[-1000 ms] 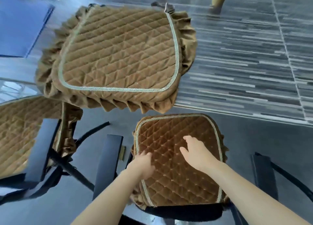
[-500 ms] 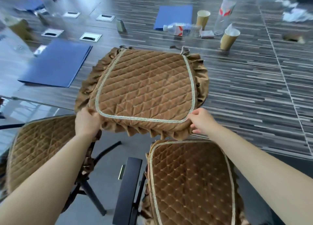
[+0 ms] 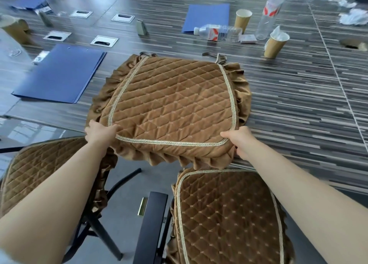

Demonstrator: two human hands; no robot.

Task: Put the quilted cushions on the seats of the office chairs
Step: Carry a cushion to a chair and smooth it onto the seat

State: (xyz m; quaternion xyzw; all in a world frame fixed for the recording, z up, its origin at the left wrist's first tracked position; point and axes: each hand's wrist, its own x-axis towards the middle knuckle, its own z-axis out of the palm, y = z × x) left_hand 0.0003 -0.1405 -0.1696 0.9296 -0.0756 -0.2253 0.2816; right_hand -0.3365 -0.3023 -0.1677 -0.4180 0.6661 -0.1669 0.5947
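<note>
A brown quilted cushion [image 3: 171, 104] with gold trim and a ruffled edge lies on the striped table, its near edge hanging over the table's rim. My left hand [image 3: 98, 133] grips its near left corner and my right hand [image 3: 240, 141] grips its near right corner. Below, a second cushion [image 3: 227, 220] covers the seat of an office chair with a black armrest [image 3: 151, 226]. A third cushion [image 3: 35, 172] lies on the chair seat at the left, partly hidden by my left forearm.
On the table [image 3: 288, 108] lie blue folders [image 3: 59, 74], [image 3: 207, 17], paper cups [image 3: 275, 45], [image 3: 242, 19], a lying water bottle [image 3: 217, 32], an upright bottle [image 3: 267, 15] and crumpled tissue [image 3: 350, 15]. Cable hatches [image 3: 104, 41] sit in the tabletop. Grey floor shows between the chairs.
Both hands left the cushion on the near chair seat and took hold of the near corners of the cushion on the table. The view rose toward the table.
</note>
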